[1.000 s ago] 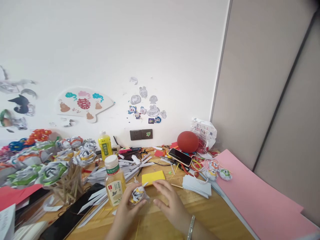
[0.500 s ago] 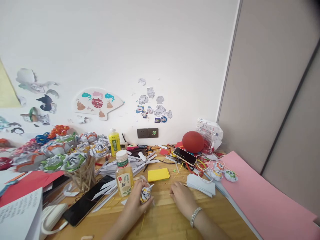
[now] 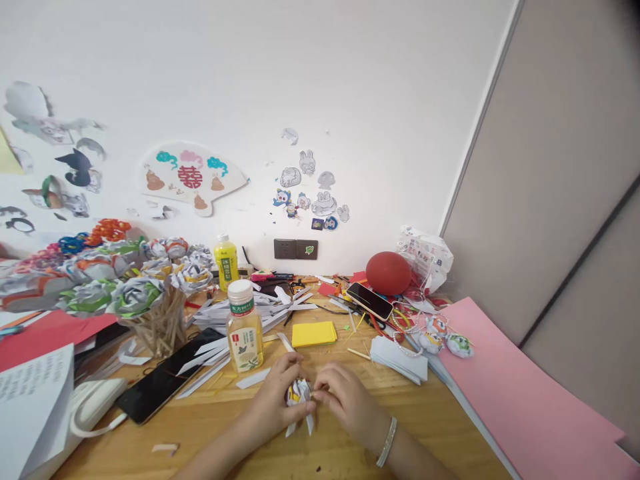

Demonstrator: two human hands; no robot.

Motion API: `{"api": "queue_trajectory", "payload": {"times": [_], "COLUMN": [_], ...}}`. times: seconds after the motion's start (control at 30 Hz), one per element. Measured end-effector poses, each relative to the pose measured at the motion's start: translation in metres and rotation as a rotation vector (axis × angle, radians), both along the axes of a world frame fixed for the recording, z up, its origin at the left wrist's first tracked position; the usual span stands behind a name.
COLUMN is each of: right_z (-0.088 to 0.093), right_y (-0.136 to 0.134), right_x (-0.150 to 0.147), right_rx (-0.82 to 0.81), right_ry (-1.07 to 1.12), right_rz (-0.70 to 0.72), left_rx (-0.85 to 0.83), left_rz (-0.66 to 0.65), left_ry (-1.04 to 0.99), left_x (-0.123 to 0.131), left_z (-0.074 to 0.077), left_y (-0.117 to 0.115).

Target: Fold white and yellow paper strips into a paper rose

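Note:
My left hand (image 3: 274, 397) is wrapped around a small paper flower (image 3: 299, 392), white with yellow streaks, just above the wooden table. Loose white strip ends hang from its underside. At the flower's right edge, my right hand (image 3: 345, 400) pinches with thumb and forefinger; the exact bit between those fingertips is hidden. A white paper strip (image 3: 253, 379) lies left of my left hand, close to a tea bottle (image 3: 245, 333). Beyond both hands lies a stack of yellow paper (image 3: 314, 334).
Finished paper flowers (image 3: 135, 297) stand on sticks in a holder at left, near a dark phone (image 3: 170, 377). At right are white paper pieces (image 3: 397, 360), another phone (image 3: 370, 300), a red balloon (image 3: 389, 273) and pink sheets (image 3: 520, 373). A yellow bottle (image 3: 227, 262) stands by the wall.
My right hand has moved left from the table to the paper flower and now pinches its edge. My left hand keeps its hold. The view has tipped downward a little.

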State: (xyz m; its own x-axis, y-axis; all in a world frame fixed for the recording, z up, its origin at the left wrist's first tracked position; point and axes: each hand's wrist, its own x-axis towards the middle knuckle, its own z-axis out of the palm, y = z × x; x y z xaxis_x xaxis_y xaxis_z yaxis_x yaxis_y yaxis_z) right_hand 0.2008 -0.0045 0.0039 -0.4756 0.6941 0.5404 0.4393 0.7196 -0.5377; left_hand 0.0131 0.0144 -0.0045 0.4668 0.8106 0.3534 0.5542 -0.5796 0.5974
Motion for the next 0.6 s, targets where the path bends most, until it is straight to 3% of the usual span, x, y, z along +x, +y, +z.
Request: {"api": "queue_trajectory", "payload": {"times": [0.1,0.2,0.4,0.6], "right_z": [-0.005,-0.008,-0.012,-0.008], "right_y": [-0.002,-0.002,-0.001,-0.004], "right_x": [-0.003,-0.005,-0.007,-0.007], "right_rx": [-0.012,-0.018,-0.023,0.055], "right_ry": [-0.078,-0.131,-0.170,-0.191], "right_rz": [0.100,0.074,0.028,-0.004], "left_rx": [0.019,0.032,-0.157,-0.213], "left_rz": [-0.076,-0.086,-0.120,-0.101], "left_ry": [0.077,0.032,-0.133,-0.151], "left_x": [-0.004,-0.008,-0.011,-0.006], "left_z": [-0.007,-0.011,-0.017,-0.008], "left_y": [0.007,0.011,0.010,0.003]}}
